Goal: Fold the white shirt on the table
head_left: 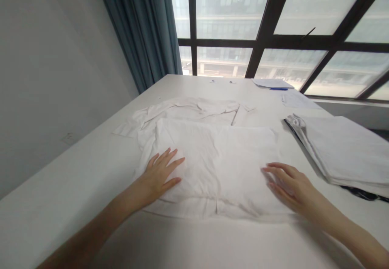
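One crumpled white fabric garment lies on the smooth white desk. The left hand, grip spread open, rests on it; the right hand, grip open, fingers loosely curved, is at its right side. Beyond: one slim blue pen, one folded white cloth pile.

Left hand, palm down, fingers spread, right hand, tilted inward, fingers curved

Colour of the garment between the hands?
The garment is plain white; it shows best in the head view, the only one.
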`<state>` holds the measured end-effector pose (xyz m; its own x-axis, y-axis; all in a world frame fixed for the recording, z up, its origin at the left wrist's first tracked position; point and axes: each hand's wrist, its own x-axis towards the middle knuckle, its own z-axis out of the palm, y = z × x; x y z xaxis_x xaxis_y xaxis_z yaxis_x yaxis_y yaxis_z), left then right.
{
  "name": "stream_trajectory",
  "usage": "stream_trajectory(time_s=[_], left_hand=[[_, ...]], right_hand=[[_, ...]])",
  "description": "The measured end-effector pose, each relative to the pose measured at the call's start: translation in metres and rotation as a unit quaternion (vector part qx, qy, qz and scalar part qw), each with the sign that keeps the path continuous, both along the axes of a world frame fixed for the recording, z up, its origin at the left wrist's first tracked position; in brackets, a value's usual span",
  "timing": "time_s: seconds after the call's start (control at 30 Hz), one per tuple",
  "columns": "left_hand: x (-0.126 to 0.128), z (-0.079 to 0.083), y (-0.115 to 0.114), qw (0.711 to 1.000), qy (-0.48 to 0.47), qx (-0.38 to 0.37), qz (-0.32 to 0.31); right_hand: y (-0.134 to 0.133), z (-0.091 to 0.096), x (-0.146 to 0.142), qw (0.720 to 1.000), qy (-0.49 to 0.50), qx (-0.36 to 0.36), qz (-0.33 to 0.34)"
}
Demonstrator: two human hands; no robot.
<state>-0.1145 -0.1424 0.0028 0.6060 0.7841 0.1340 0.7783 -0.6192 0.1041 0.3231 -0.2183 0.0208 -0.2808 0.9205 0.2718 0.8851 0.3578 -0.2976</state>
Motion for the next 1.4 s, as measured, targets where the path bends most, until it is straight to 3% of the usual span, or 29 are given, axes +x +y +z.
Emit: stream_trajectory(time_s=[0.1, 0.2, 0.3, 0.43, 0.53, 0.6, 0.7, 0.8, 0.97, 1.07, 1.2, 1.3, 1.4], left_hand=[[-0.005, 0.005, 0.000, 0.999, -0.016, -0.004, -0.036], [-0.002, 0.017, -0.004, 0.993, -0.042, -0.041, -0.100], [0.008, 0.030, -0.016, 0.981, -0.070, -0.101, -0.148], [0.020, 0.046, -0.028, 0.976, -0.084, -0.141, -0.144], [0.014, 0.054, -0.025, 0.977, -0.081, -0.153, -0.127], [0.002, 0.056, -0.018, 0.977, -0.074, -0.166, -0.109], [-0.017, 0.055, -0.005, 0.979, -0.083, -0.175, -0.066], [-0.028, 0.047, 0.005, 0.981, -0.134, -0.140, 0.017], [-0.029, 0.035, 0.016, 0.958, -0.196, -0.097, 0.188], [-0.034, 0.031, 0.017, 0.944, -0.199, -0.111, 0.240], [-0.040, 0.030, 0.015, 0.930, -0.195, -0.166, 0.265], [-0.037, 0.034, 0.014, 0.942, -0.167, -0.136, 0.259], [-0.020, 0.040, 0.008, 0.977, -0.143, -0.045, 0.150]], right_hand=[[-0.009, -0.009, 0.007, 0.998, 0.009, 0.029, -0.052], [-0.014, -0.005, 0.012, 0.996, 0.036, 0.039, -0.071], [-0.022, 0.007, 0.007, 0.999, 0.034, 0.005, -0.004], [-0.030, 0.020, -0.004, 0.991, 0.013, -0.094, 0.098], [-0.030, 0.019, -0.003, 0.988, 0.035, -0.116, 0.099], [-0.027, 0.015, 0.004, 0.990, 0.072, -0.109, 0.056], [-0.020, 0.007, 0.016, 0.986, 0.114, -0.067, -0.096], [-0.014, -0.002, 0.023, 0.963, 0.142, -0.036, -0.225], [-0.012, -0.006, 0.025, 0.929, 0.239, -0.105, -0.261], [-0.012, -0.002, 0.021, 0.902, 0.300, -0.136, -0.280], [-0.013, 0.007, 0.016, 0.881, 0.315, -0.184, -0.302], [-0.014, 0.010, 0.016, 0.897, 0.284, -0.187, -0.282], [-0.013, 0.008, 0.018, 0.913, 0.277, -0.130, -0.271]])
